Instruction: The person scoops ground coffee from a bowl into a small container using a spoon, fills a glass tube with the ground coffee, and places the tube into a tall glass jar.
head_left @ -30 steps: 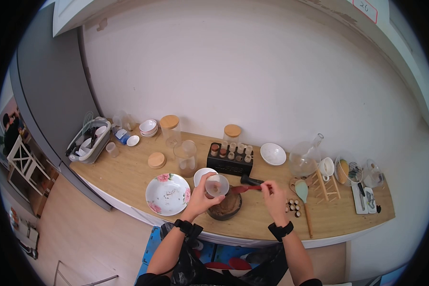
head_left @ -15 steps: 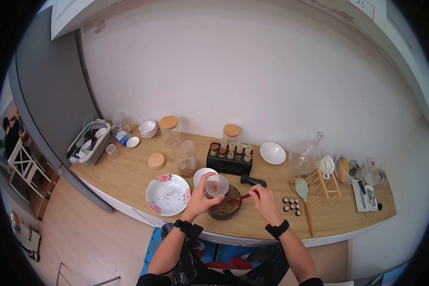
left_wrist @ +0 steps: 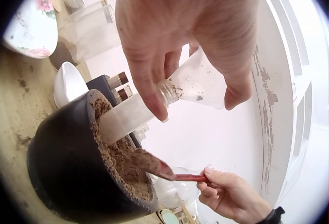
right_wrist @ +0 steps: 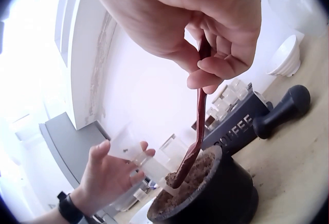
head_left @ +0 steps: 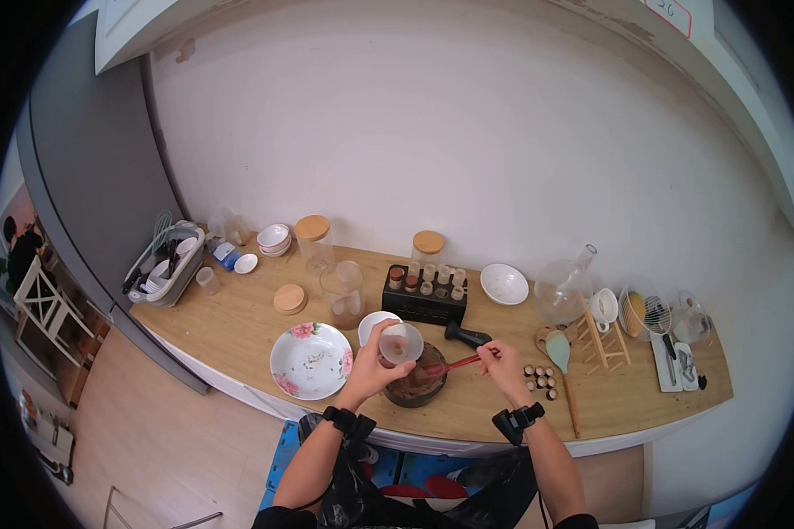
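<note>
In my left hand (head_left: 368, 375) I hold a clear plastic funnel (left_wrist: 200, 82) together with a small glass tube (left_wrist: 128, 118). The funnel's narrow end sits at the tube's neck, with brown specks on its wall. Tilted in the left wrist view, the tube overlaps the inside of a black mortar (left_wrist: 72, 157) full of brown powder (right_wrist: 193, 180). My right hand (head_left: 505, 368) pinches the handle of a dark red spoon (right_wrist: 200, 116). Brown powder coats the spoon's bowl (left_wrist: 151, 163), which is over the mortar beside the tube.
A black pestle (head_left: 468, 335) lies behind the mortar. A black rack (head_left: 425, 306) of small tubes and a white bowl (head_left: 372, 324) stand farther back. Left is a flowered plate (head_left: 310, 361); right are several small caps (head_left: 541, 382) and a green spatula (head_left: 559, 351).
The red spoon went from above the pestle down into the mortar, then came up with powder on it. My right hand shifted left, then slightly right. The left hand stayed almost still.
</note>
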A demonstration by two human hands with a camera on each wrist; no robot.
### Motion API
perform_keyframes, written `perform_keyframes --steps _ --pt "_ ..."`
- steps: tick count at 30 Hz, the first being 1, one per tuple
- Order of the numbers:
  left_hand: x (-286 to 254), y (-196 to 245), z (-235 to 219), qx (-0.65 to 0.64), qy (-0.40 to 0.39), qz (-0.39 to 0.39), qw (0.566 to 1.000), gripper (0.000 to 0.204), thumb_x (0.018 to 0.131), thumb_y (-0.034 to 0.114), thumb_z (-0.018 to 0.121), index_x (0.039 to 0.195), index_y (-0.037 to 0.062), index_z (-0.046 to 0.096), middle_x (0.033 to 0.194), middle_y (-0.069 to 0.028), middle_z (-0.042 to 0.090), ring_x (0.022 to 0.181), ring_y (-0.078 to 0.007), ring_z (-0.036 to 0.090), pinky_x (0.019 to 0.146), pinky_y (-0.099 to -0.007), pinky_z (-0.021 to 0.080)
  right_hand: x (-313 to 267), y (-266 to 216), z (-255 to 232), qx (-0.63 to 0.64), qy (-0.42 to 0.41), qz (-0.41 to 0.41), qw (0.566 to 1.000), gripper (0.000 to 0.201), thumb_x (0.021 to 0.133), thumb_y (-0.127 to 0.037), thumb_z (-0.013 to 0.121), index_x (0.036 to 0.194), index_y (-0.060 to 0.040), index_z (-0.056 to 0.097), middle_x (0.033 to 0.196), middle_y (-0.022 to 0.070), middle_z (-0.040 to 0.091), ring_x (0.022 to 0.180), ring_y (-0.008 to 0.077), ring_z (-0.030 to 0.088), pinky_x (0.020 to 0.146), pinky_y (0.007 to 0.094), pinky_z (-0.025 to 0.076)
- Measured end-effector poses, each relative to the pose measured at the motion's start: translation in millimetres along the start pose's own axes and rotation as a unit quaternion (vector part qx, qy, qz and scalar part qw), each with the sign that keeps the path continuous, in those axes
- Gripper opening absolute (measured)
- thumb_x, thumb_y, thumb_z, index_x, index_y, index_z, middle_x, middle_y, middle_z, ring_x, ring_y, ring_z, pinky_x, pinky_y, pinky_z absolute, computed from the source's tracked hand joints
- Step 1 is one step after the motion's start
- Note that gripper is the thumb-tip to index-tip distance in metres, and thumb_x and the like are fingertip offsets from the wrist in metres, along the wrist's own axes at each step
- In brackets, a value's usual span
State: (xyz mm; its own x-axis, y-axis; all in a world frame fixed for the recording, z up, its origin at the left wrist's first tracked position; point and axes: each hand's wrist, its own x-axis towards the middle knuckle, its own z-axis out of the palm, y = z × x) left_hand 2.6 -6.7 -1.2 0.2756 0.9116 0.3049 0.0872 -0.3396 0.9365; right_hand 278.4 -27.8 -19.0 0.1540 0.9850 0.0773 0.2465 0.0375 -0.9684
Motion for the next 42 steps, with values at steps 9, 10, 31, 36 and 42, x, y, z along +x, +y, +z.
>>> perform_keyframes --steps 9,10,31,36,42 --pt "0.2 5.5 -1.2 -0.042 -0.022 -0.045 0.998 0.077 0.071 0.016 0.080 0.134 0.0114 0.035 0.115 -0.0080 0.055 0.107 -0.0178 0.054 0.083 -0.0310 0.052 19.0 -86.1 -30.8 0.024 0.056 -0.040 0.997 0.015 0.091 -0.011 0.060 0.090 0.0040 0.060 0.068 0.0072 0.062 0.053 0.0093 0.055 0.048 0.0221 0.043" --pt "0.2 5.9 -1.1 -0.041 -0.022 -0.045 0.998 0.077 0.071 0.016 0.080 0.134 0.0114 0.035 0.115 -0.0080 0.055 0.107 -0.0178 0.054 0.083 -0.0310 0.052 19.7 -95.5 -29.6 0.025 0.056 -0.040 0.997 0.015 0.091 -0.011 0.060 0.090 0.0040 0.060 0.068 0.0072 0.062 0.053 0.0093 0.055 0.048 0.0221 0.043" --pt "1.2 5.8 0.1 -0.003 -0.009 -0.003 1.000 0.077 0.072 0.021 0.079 0.134 0.0128 0.034 0.110 -0.0148 0.061 0.096 -0.0218 0.063 0.078 -0.0328 0.055 7.8 -100.3 23.6 0.030 -0.001 -0.138 0.990 0.008 0.090 -0.005 0.059 0.095 0.0015 0.060 0.077 0.0048 0.065 0.066 0.0093 0.063 0.058 0.0217 0.048" --pt "1.0 8.1 -1.5 -0.023 -0.029 -0.050 0.998 0.077 0.072 0.016 0.079 0.134 0.0106 0.034 0.120 -0.0106 0.052 0.108 -0.0193 0.055 0.083 -0.0316 0.053 5.8 -99.8 23.3 0.029 -0.023 -0.139 0.990 0.008 0.091 -0.005 0.058 0.098 0.0000 0.058 0.082 0.0040 0.063 0.071 0.0096 0.062 0.062 0.0214 0.048" --pt "1.0 9.5 -0.7 -0.032 -0.030 -0.045 0.998 0.077 0.072 0.016 0.079 0.134 0.0102 0.034 0.118 -0.0100 0.052 0.108 -0.0189 0.054 0.083 -0.0317 0.053 5.0 -97.5 23.6 0.048 -0.031 -0.155 0.986 0.008 0.091 -0.004 0.058 0.098 0.0003 0.058 0.082 0.0041 0.063 0.072 0.0098 0.061 0.064 0.0215 0.048"
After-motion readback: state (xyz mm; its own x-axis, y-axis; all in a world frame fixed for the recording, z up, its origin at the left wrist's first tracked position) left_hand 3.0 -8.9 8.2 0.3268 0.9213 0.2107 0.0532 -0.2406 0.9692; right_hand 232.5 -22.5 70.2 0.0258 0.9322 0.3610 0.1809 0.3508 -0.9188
